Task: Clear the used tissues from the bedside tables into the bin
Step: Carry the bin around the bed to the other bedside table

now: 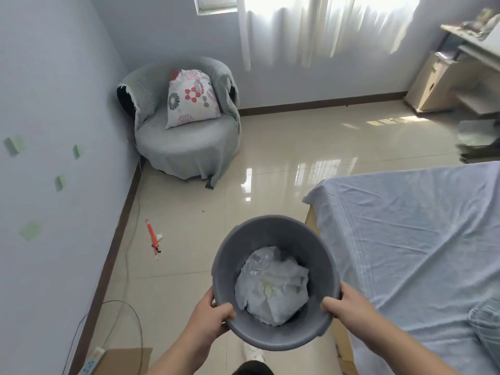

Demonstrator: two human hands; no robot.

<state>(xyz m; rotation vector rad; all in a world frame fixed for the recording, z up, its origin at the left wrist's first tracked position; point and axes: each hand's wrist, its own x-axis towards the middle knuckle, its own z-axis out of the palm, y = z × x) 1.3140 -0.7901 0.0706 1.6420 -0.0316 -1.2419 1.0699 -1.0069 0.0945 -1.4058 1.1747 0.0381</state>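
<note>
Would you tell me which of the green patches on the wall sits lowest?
The largest green patch, well below the other three and nearest the camera.

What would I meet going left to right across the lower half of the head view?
Green wall sticker, orange tool, left hand, grey bin, right hand, blue-sheeted bed.

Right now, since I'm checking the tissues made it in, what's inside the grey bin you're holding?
Crumpled white tissues fill the bottom of the bin, with some clear plastic at their far edge. Anything beneath the heap is covered.
</note>
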